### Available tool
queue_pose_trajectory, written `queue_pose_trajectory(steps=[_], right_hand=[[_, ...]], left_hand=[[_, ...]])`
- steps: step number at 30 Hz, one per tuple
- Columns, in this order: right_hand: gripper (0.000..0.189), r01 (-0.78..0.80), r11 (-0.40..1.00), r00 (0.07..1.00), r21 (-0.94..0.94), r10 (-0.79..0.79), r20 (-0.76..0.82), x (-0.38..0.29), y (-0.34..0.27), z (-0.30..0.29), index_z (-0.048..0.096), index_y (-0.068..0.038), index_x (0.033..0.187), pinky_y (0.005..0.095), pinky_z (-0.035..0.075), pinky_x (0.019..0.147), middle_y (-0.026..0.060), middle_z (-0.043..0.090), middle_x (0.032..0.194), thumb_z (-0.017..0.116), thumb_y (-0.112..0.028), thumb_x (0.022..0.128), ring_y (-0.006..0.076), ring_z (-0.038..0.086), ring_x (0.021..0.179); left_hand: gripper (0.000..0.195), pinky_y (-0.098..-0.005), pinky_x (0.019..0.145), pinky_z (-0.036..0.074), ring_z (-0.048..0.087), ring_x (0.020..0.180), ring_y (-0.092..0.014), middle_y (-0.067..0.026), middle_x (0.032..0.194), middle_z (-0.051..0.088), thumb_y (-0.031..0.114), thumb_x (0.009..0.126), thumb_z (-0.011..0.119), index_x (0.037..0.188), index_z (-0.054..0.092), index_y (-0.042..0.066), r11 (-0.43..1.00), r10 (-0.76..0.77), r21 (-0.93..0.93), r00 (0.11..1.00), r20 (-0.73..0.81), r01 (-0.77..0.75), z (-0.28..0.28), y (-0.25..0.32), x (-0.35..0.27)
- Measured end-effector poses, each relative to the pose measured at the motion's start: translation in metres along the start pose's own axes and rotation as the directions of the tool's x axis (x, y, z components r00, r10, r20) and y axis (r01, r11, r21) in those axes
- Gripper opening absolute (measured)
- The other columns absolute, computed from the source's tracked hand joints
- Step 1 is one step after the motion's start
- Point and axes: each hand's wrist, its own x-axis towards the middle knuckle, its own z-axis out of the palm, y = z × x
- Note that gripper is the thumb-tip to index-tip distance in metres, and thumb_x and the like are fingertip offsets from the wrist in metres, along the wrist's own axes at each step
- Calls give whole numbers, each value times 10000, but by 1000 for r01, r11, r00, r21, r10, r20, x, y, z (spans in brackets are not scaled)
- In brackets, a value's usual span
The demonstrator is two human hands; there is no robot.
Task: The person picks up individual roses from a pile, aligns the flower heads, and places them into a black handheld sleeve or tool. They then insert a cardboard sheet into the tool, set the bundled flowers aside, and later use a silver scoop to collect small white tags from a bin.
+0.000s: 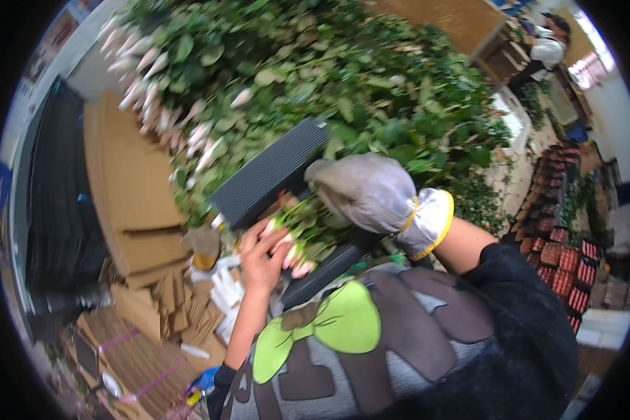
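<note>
A small bunch of pink roses (300, 265) lies between two dark grey ribbed panels, the far panel (273, 170) and the near panel (328, 270). The heads face lower left, with the leafy stems (320, 220) running up to the right. My bare left hand (262, 257) has its fingers bent over the rose heads. My right hand (370, 194), in a pale fabric glove with yellow edging, is over the stems. Its fingertips are turned away, so its grip is hidden.
A large heap of leafy rose stems (346, 89) lies beyond the panels, with wrapped pale heads (147, 100) at left. Cardboard sheets (131, 194), cardboard pieces (173, 304) and white gloves (226, 289) lie left. Bundled flowers (562, 262) stand right; a person (546, 50) is farther back.
</note>
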Motion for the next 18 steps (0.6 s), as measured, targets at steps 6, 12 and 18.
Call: queue_pose_trajectory(steps=[6,12,18], right_hand=[[201,41,845,996,-533,5,84,-53,91,17,627,-88,921,399,485,759,94,614,948,563,-211,775,266,565,962],[131,-34,927,987,-374,89,131,-45,77,20,690,-128,739,434,350,1013,55,640,983,587,-199,704,241,533,1057],[480,-137,947,987,-291,154,36,-47,61,18,476,-158,1318,341,209,1157,87,380,1461,449,-200,841,202,323,1362]], left_hand=[[231,-389,907,431,534,1045,-316,-151,1144,589,92,688,720,919,722,73,998,11,55,1000,5,-12,3,7,2],[245,-390,913,432,525,1072,-316,-152,1172,575,89,690,721,934,705,67,998,-8,61,1000,18,6,-1,-1,0],[233,-386,918,430,528,1073,-319,-166,1170,574,99,682,726,908,698,51,999,-7,42,1000,-31,8,0,-9,-5]])
